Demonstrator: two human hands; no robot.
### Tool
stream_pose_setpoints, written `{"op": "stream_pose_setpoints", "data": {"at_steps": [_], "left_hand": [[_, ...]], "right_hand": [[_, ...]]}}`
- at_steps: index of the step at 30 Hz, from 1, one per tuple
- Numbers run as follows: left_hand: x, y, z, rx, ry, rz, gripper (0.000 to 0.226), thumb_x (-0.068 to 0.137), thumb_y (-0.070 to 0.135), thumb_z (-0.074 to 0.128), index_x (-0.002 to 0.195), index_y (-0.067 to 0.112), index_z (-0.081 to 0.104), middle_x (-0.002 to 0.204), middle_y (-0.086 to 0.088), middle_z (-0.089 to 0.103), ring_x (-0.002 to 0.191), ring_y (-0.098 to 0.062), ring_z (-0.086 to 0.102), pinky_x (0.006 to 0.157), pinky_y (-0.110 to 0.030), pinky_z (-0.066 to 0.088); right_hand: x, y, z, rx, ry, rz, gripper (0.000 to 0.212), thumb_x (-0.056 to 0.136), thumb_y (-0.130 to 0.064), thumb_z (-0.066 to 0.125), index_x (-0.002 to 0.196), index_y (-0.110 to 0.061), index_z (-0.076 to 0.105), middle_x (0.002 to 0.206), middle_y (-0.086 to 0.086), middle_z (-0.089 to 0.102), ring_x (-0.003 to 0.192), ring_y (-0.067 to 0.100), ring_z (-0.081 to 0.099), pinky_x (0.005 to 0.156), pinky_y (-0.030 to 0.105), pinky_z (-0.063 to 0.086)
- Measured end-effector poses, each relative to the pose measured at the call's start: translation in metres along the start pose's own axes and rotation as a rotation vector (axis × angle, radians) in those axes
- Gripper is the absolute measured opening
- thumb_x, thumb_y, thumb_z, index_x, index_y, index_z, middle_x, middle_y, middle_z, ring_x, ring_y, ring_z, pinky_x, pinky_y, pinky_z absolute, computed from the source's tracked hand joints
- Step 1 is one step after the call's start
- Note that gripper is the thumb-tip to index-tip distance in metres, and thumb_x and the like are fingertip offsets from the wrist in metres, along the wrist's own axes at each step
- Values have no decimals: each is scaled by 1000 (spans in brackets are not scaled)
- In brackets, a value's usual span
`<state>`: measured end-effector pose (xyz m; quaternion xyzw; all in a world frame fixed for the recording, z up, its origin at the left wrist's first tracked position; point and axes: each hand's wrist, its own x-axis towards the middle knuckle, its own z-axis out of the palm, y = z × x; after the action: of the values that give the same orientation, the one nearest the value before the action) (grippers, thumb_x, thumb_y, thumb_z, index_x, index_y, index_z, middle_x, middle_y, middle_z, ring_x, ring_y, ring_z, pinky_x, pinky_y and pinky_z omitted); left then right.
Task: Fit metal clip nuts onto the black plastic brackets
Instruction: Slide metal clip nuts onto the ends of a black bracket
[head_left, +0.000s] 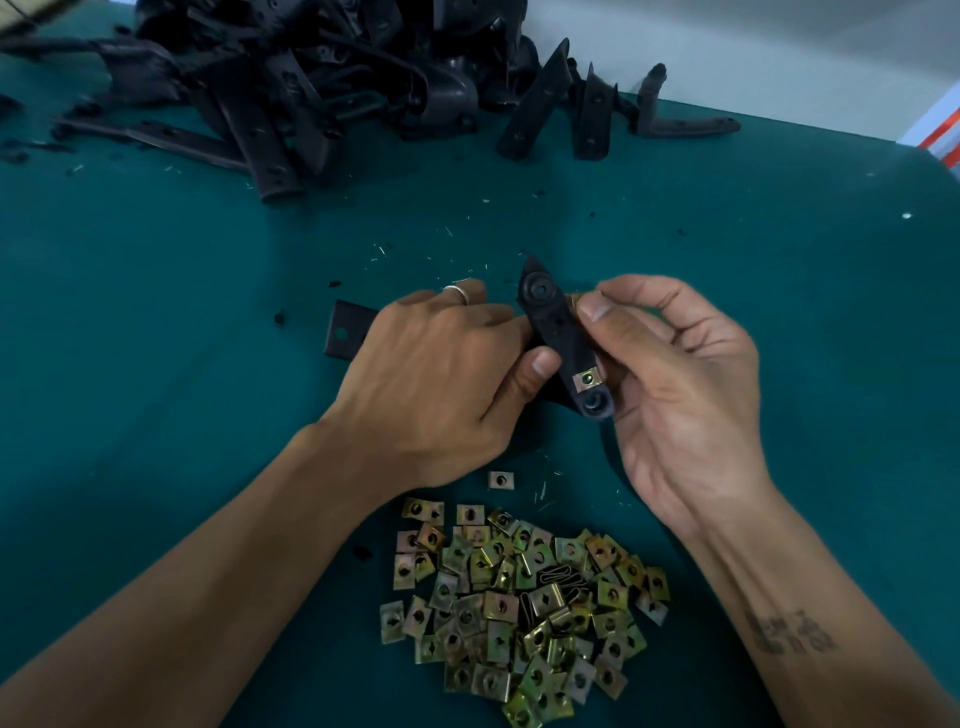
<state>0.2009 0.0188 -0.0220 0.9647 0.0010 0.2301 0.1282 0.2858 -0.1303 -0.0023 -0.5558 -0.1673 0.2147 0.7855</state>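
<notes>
The left hand (436, 379) grips a black bracket (558, 332) between both hands, 1 clip nut (588, 378) fitted near its lower end. The right hand (680, 384) pinches another clip nut (575, 301) against the bracket's edge. Loose clip nuts (519, 608) lie below the wrists on the worktop (156, 286).

Teal-green table (156, 291) fills the view, its mat speckled with pale slivers and black crumbs around the centre. Up at eleven to one o'clock sits a jumbled heap of black plastic brackets (311, 88), a few strays trailing off toward one. Down at six o'clock lies a loose pile of brass-coloured clip nuts (519, 603), and one single nut (501, 479) rests apart, just above that pile.
</notes>
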Motion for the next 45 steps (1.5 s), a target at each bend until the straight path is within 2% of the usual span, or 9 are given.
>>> {"op": "stream_pose_setpoints", "data": {"at_steps": [4,12,20,26,31,34,38,41,45], "left_hand": [[0,-1,1,-8,26,6,41,103,47,21,78,22,42,76,-1,62,78,-31,54,63,-39,39],[0,-1,0,0,15,-2,48,102,49,21,75,19,48,76,-1,62,81,-32,58,59,-38,35],[2,2,-1,11,39,-9,51,100,50,19,69,18,45,71,0,60,77,-32,59,54,-37,36],[-1,-1,0,-9,102,47,40,98,44,34,65,22,33,62,3,51,63,-30,55,51,-31,26],[-2,-1,-1,-3,69,0,47,98,47,30,63,19,44,65,1,58,65,-32,58,51,-32,28],[-2,-4,-1,-14,88,-27,40,97,46,32,64,22,36,64,-2,55,61,-33,55,52,-32,26],[3,1,-1,-4,207,-137,39,99,43,34,70,19,43,69,-7,57,62,-34,53,54,-33,29],[12,19,-11,-261,386,-348,42,105,42,28,70,18,33,69,0,44,62,-24,39,55,-39,28],[34,95,-25,-813,392,-451,50,110,36,27,61,27,29,51,9,37,52,-8,32,56,-32,29]], "right_hand": [[0,0,0,-21,17,-22,13,76,-5,76,88,-6,69,82,11,77,77,19,73,71,31,60],[-5,4,11,-20,99,-59,11,74,-5,78,83,-7,72,76,11,70,82,29,64,99,63,48],[-8,12,15,-32,141,-183,23,85,8,72,74,-13,71,73,14,60,75,25,52,80,38,48],[-10,17,17,1,78,-147,21,79,2,71,67,-15,72,80,13,69,80,28,61,82,48,50],[-11,17,14,-137,-63,-198,23,83,-13,66,61,-21,66,87,9,68,80,31,59,73,48,47],[-4,13,5,-153,-137,-153,20,84,-23,62,68,-13,69,104,7,70,98,23,66,81,45,48],[0,5,-4,-139,-206,-79,38,92,-32,53,115,-8,71,122,11,70,117,27,63,101,47,50],[-6,-9,-4,-278,-149,-137,45,93,-21,62,137,-7,58,130,5,66,117,15,65,102,33,51],[-53,-28,-7,-517,43,-321,18,95,-5,66,113,-6,66,99,-5,74,90,1,70,80,20,52]]}}
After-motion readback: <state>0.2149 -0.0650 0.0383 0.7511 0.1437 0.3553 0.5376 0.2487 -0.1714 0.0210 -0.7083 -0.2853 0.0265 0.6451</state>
